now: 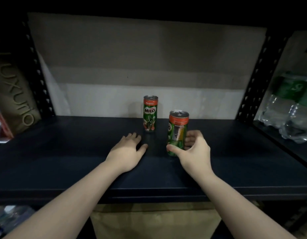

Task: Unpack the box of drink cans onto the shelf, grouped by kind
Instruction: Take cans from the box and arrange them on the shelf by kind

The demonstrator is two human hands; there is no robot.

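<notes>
While the left hand (127, 149) rests flat, right-hand fingers (189, 139) grip a MILO can (177, 133).

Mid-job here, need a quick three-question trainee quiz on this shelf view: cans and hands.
1. True or false: the right hand has its grip on a can.
2. How many Milo cans are at the shelf? A) one B) two C) four
3. Fill in: the left hand rests on the ____.

Key:
1. True; it holds the nearer can.
2. B; the other is the standing can, nearer the back.
3. Shelf; its fingers lie flat and hold nothing.
</notes>
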